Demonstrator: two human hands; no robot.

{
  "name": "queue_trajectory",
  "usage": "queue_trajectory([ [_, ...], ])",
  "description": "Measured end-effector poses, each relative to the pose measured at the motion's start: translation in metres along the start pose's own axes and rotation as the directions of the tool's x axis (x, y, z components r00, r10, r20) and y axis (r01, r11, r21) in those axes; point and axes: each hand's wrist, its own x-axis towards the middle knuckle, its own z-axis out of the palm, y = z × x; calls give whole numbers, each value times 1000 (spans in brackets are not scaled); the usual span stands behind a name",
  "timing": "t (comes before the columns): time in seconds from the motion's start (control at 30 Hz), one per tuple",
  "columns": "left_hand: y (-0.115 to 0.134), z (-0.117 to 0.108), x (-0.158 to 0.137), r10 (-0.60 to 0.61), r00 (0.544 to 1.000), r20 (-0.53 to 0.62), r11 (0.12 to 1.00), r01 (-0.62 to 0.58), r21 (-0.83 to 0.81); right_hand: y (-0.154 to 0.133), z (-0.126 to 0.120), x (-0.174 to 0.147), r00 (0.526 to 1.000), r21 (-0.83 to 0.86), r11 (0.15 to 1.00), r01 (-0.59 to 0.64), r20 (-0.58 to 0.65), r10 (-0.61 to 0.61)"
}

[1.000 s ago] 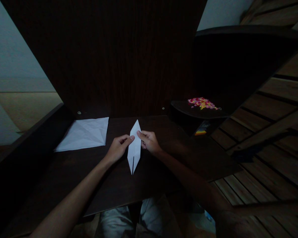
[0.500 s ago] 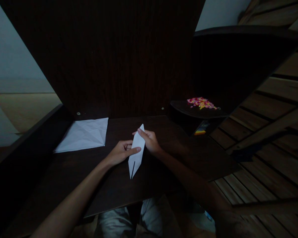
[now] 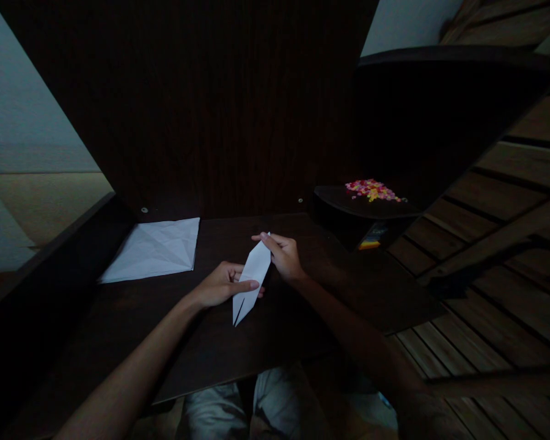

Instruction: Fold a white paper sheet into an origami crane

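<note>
A long, narrow piece of folded white paper (image 3: 254, 266) is held above the dark desk, pointed at its lower end with a slit running up from the tip. My left hand (image 3: 224, 284) grips it from the left, thumb flat across the front and fingers behind. At the upper end, my right hand (image 3: 282, 253) pinches the far tip between thumb and fingers. The paper leans, its top towards the right. Some of my left fingertips show past its right edge.
Creased white sheets (image 3: 158, 247) lie at the desk's left. Small pink, red and yellow pieces (image 3: 373, 190) are heaped on a curved corner shelf (image 3: 348, 206) at right, above a small box with a rainbow stripe (image 3: 370, 241). A dark panel (image 3: 238, 110) rises behind the desk (image 3: 201, 342).
The folded paper has tilted further, its top end moving right and its lower tip left. My right hand has shifted slightly right and closed over the upper tip.
</note>
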Motion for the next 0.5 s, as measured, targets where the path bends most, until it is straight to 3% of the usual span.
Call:
queue_trajectory([
  [0.2, -2, -3, -2, -17, 998, 60, 994, 24, -111, -4, -2, 0, 998, 112, 992, -52, 39, 47],
  [0.37, -6, -6, -3, -26, 992, 123, 976, 52, -212, -9, -9, -1, 968, 255, 962, -100, 250, 34],
  [0.5, -7, -9, -5, -16, 983, 184, 970, 60, -237, -11, -11, -4, 950, 274, 952, -138, 309, 49],
])
